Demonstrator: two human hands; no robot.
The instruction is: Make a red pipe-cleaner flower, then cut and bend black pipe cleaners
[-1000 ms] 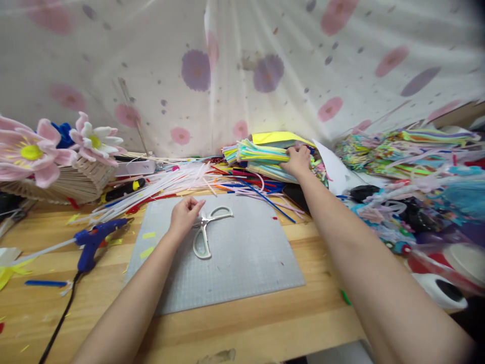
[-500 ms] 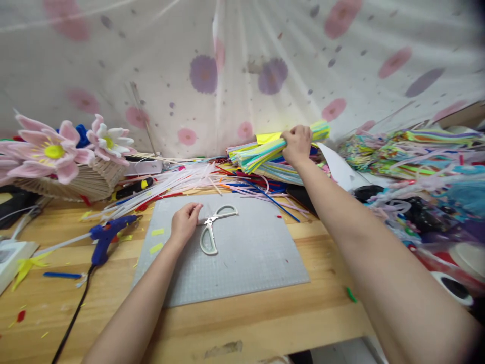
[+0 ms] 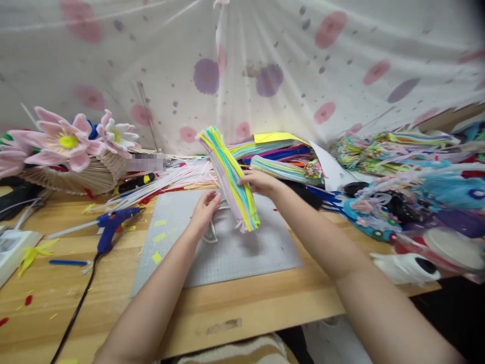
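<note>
My right hand (image 3: 259,182) is closed around a tied bundle of pipe cleaners (image 3: 229,177) in yellow, turquoise and lilac. The bundle slants over the grey cutting mat (image 3: 235,270), its lower end above the surface. My left hand (image 3: 206,206) is to the left of the bundle, apart from it, with fingers loosely curled and a gap showing between them. Partly hidden behind that hand is a pair of scissors (image 3: 211,233) with pale handles, lying on the mat. Small yellow scraps (image 3: 159,237) lie near the mat's left edge.
A blue glue gun (image 3: 111,227) with a black cord lies at left. Pink fuzzy flowers (image 3: 68,141) stand in a woven basket (image 3: 79,174) behind it. More pipe cleaner bundles (image 3: 280,169) lie at the back. Bagged materials (image 3: 447,247) and a white roll (image 3: 401,268) crowd the right.
My right hand has brought the bundle from the back pile toward me and left, over the mat, turning it steeper. My left hand has shifted slightly right, now covering part of the scissors.
</note>
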